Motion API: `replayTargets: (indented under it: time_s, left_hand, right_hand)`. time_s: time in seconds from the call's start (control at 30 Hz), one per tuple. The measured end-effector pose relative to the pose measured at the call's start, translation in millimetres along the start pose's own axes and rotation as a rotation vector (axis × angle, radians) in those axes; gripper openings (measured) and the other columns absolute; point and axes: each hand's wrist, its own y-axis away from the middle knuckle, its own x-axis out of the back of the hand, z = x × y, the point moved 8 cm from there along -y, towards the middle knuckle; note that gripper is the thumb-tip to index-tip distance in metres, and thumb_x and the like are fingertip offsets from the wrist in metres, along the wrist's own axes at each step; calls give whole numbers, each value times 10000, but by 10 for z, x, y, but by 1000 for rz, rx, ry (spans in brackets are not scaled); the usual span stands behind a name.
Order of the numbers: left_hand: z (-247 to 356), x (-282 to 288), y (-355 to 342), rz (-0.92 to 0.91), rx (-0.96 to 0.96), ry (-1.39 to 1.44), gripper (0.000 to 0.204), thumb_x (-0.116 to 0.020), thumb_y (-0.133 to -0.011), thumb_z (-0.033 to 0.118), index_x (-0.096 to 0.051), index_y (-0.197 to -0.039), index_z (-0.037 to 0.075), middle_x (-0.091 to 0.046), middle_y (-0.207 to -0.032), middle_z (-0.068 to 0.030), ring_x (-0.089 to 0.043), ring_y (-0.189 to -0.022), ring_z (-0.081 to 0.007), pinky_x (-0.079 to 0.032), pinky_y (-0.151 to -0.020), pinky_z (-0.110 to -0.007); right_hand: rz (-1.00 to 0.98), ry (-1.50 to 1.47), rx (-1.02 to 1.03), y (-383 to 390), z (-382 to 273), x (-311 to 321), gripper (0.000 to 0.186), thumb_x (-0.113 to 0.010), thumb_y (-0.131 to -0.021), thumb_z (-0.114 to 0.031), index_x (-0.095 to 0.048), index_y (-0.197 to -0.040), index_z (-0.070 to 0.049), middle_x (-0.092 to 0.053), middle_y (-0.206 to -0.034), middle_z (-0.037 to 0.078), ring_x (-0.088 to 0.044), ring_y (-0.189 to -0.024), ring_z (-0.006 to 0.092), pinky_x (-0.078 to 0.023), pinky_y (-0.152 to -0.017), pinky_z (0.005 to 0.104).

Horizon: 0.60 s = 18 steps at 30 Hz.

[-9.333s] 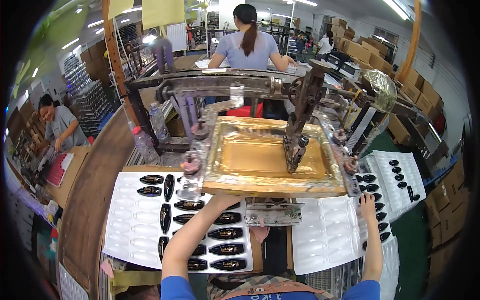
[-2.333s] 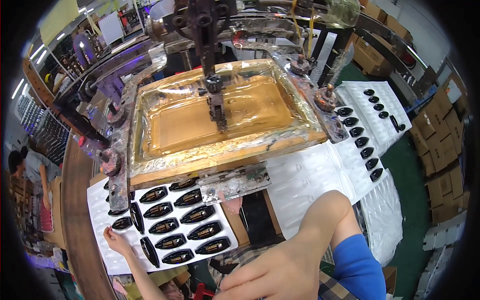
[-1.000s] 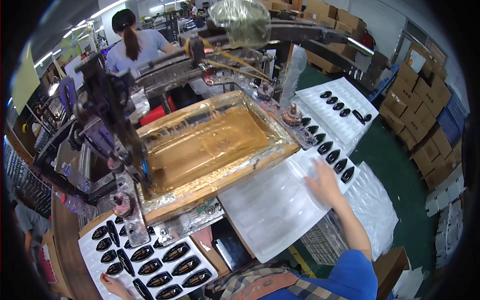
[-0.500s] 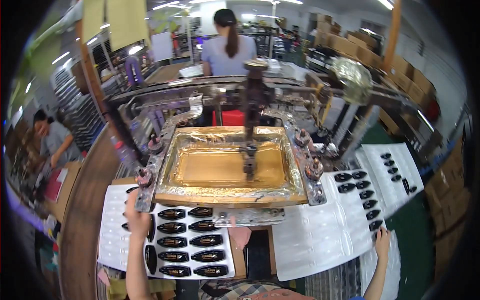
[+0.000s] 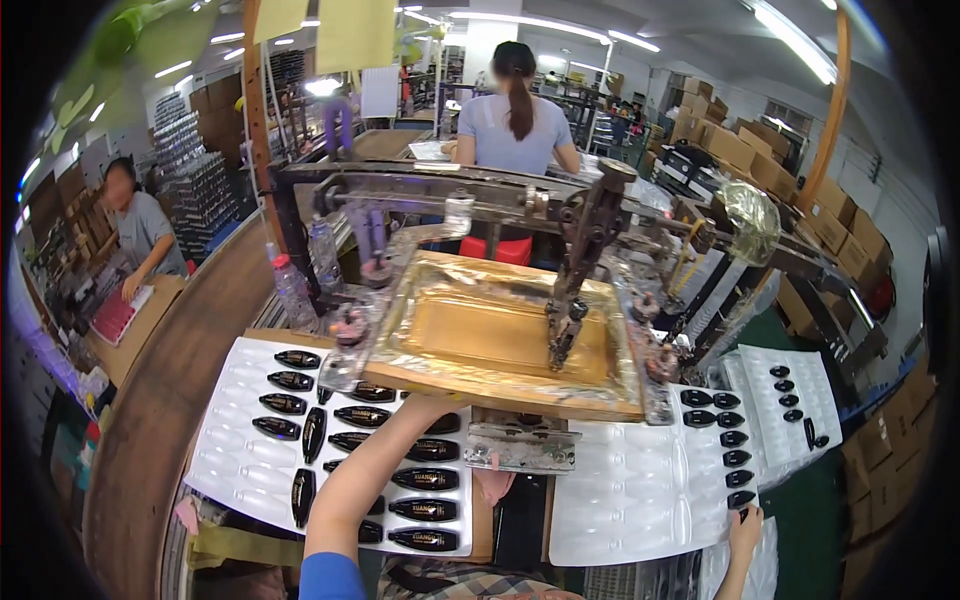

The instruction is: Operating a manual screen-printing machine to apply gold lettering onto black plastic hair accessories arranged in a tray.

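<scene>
My left hand [image 5: 432, 406] reaches under the front edge of the gold-coloured screen-printing frame [image 5: 510, 399]. Its fingers are hidden there, and whether they hold anything does not show. Below that forearm lies the left white tray [image 5: 235, 450], with rows of glossy black oval pieces [image 5: 426, 479] bearing gold print. At the near right corner of the right white tray [image 5: 620, 490], my right hand [image 5: 744, 532] pinches a black oval piece [image 5: 741, 516]. A column of similar plain black pieces [image 5: 737, 458] runs up the tray from there.
A dark metal press arm [image 5: 590, 230] stands over the frame, which clamps hold at both sides. Below the frame's front edge is a metal plate [image 5: 520, 447]. Another white tray [image 5: 800, 370] lies far right. Plastic bottles [image 5: 290, 285] stand left. Two people work beyond.
My left hand has moved from the left tray rightward to beneath the frame's front edge. My right hand stays by the right tray's corner. The whole view has shifted and tilted.
</scene>
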Motion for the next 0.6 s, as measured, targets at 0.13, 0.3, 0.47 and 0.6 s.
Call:
replayTargets:
  time_s: [0.13,0.3,0.47,0.6]
  left_hand:
    - [-12,90,-69,5,53,268,217,-531,-806,117,-560,-995,15,-589,-916,-90,-544,-890,-204,-416,-772,-297]
    - [-73,129,-255,-6,95,621,204,-533,-813,121,-570,-980,10,-595,-882,-69,-547,-858,-177,-420,-752,-278]
    - [-158,326,-151,37,131,921,193,-534,-820,125,-580,-965,5,-600,-848,-48,-551,-827,-150,-423,-732,-259]
    - [-272,813,294,312,397,655,207,-563,-830,173,-608,-940,4,-585,-789,15,-509,-732,-60,-409,-662,-194]
  right_hand:
    - [279,-105,133,46,-582,445,364,-554,-777,-107,-439,-1108,-11,-362,-1253,195,-484,-993,384,-428,-783,388]
    - [-54,-958,351,199,-2500,929,407,-586,-740,-14,-430,-1116,-21,-364,-1282,101,-529,-863,147,-424,-678,225]
    - [-231,-1066,761,480,-3978,971,301,-647,-713,-75,-542,-989,-16,-589,-834,81,-543,-758,152,-417,-692,272]
    - [-335,-985,898,788,-4704,1016,318,-643,-742,-244,-585,-938,-1,-607,-895,110,-559,-832,236,-416,-755,317]
